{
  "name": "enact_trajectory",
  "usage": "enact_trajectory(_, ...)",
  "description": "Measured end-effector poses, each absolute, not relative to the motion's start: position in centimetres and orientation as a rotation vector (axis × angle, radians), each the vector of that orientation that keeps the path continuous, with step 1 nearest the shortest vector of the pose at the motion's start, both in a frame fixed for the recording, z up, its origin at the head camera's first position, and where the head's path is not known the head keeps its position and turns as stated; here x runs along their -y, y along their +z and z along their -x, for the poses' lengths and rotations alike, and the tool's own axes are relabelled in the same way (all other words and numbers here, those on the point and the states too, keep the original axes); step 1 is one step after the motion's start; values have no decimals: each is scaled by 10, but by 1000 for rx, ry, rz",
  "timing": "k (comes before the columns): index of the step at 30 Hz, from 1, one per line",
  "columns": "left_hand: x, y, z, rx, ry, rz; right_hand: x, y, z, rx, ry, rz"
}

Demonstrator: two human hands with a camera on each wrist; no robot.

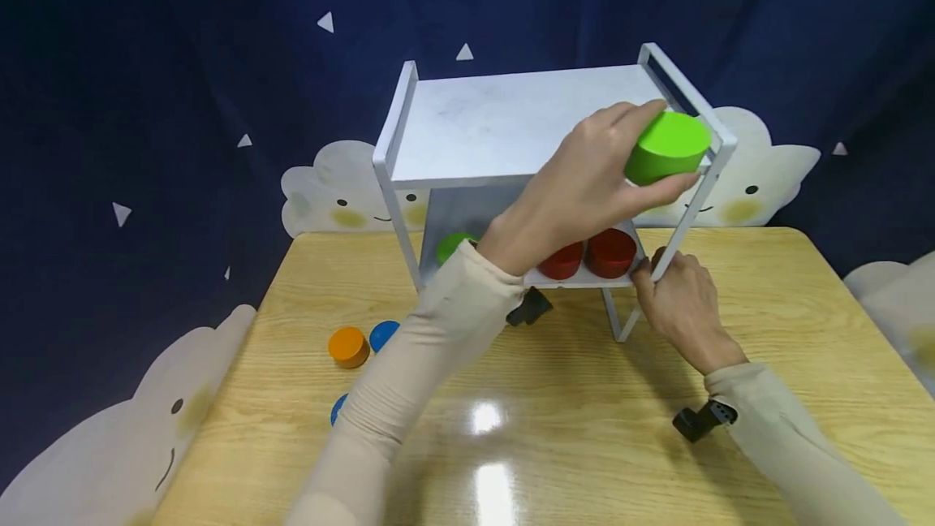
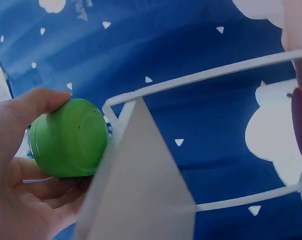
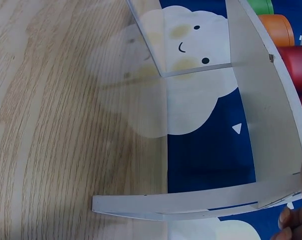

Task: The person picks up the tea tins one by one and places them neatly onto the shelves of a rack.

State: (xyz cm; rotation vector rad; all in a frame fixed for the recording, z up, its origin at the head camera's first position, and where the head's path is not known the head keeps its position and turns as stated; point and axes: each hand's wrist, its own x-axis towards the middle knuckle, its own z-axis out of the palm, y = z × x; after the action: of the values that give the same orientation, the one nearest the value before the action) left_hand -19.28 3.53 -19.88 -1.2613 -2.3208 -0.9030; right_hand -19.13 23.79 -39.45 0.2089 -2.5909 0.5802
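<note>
My left hand (image 1: 577,173) grips a green cylinder-shaped tin (image 1: 670,144) between thumb and fingers, at the right end of the white two-tier rack's (image 1: 504,120) top board. In the left wrist view the same green tin (image 2: 71,140) shows its round base; whether it touches the board I cannot tell. Down at the rack's right side, my right hand (image 1: 682,303) holds the frame by the lower shelf's corner. Two red tins (image 1: 612,254) and another green tin (image 1: 454,247) stand on that shelf. An orange tin (image 3: 277,30) there appears in the right wrist view, hidden from the head view by my left arm.
On the wooden table (image 1: 584,445), left of the rack, lie an orange round piece (image 1: 348,347) and two blue ones (image 1: 383,334), one partly covered by my left sleeve. A dark blue curtain (image 1: 219,39) with white triangles and clouds hangs behind.
</note>
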Motion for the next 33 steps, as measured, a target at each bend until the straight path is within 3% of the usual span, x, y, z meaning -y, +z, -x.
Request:
enact_trajectory(13,-56,-198,210,2506,-942,1001,-235,-392,193,2643,659,-153)
enact_trajectory(33,-69,-202,207,2544,-863,858,-235,-397,189,2667,727,-72)
